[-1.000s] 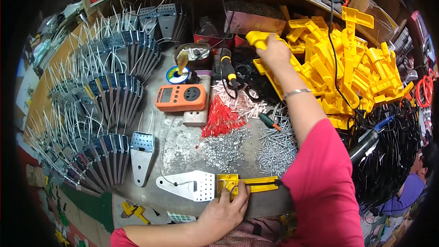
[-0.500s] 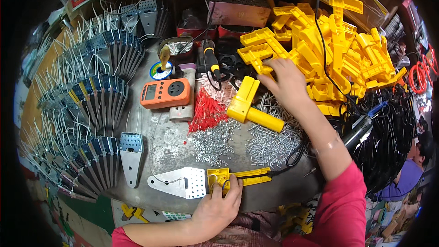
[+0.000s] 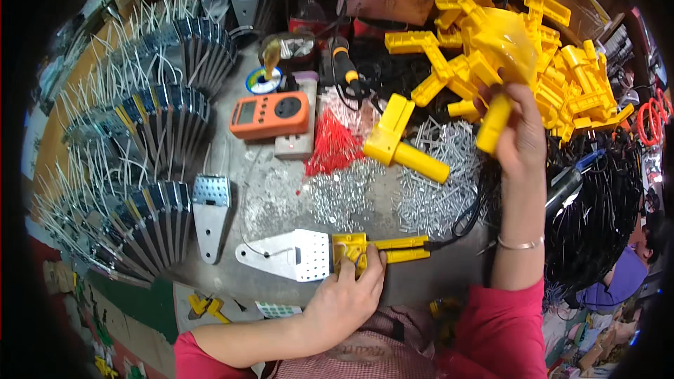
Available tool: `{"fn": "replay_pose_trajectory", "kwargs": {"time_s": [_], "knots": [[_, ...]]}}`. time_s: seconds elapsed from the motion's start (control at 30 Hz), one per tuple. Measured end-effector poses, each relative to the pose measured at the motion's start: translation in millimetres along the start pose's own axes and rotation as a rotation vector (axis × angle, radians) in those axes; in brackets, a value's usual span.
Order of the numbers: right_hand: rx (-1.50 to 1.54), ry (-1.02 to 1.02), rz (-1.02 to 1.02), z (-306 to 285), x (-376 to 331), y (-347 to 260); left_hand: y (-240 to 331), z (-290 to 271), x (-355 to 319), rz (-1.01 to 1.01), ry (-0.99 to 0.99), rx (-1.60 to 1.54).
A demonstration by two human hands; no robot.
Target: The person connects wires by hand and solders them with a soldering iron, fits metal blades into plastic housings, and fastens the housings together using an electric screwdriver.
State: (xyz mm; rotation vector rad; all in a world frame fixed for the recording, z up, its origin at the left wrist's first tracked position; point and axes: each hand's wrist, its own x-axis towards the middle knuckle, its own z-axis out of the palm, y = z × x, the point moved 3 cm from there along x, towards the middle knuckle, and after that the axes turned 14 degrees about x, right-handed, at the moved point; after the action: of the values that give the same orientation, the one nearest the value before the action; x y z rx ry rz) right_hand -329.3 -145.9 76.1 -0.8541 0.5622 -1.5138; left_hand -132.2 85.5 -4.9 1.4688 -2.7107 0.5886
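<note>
My left hand [image 3: 345, 307] rests at the near edge of the table, its fingers closed on a yellow plastic handle shell [image 3: 401, 244]. This shell lies with its hollow side up, a black cord running into its right end. Joined at its left is a perforated silvery metal plate [image 3: 291, 255] with a thin wire across it. My right hand [image 3: 521, 133] is raised at the right, closed round another yellow handle shell [image 3: 496, 123], which is blurred by motion. Between the hands lies a separate yellow handle piece [image 3: 407, 142], touched by neither hand.
A big heap of yellow shells [image 3: 562, 91] fills the far right. Mid-table are loose screws [image 3: 439, 193], small nuts [image 3: 337, 200], red-sleeved parts [image 3: 330, 144] and an orange meter [image 3: 270, 114]. Rows of metal plates with white wires [image 3: 151, 228] stand left. Black cords [image 3: 597, 217] hang right.
My right hand has come away from the heap with a yellow handle shell, moving to the right and nearer. The left hand stays on its shell. The whole view has shifted slightly.
</note>
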Motion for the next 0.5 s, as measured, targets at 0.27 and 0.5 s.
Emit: {"fn": "replay_pose_trajectory", "kwargs": {"time_s": [0.27, 0.5], "knots": [[0.124, -0.182, 0.501, -3.7, -122.7, 12.1, -2.0, 2.4, 10.2, -0.012, -0.033, -0.033], [-0.402, 0.045, 0.168, -21.8, -159.5, 39.6, 0.5, 8.7, 10.9, -0.010, 0.037, -0.030]]}}
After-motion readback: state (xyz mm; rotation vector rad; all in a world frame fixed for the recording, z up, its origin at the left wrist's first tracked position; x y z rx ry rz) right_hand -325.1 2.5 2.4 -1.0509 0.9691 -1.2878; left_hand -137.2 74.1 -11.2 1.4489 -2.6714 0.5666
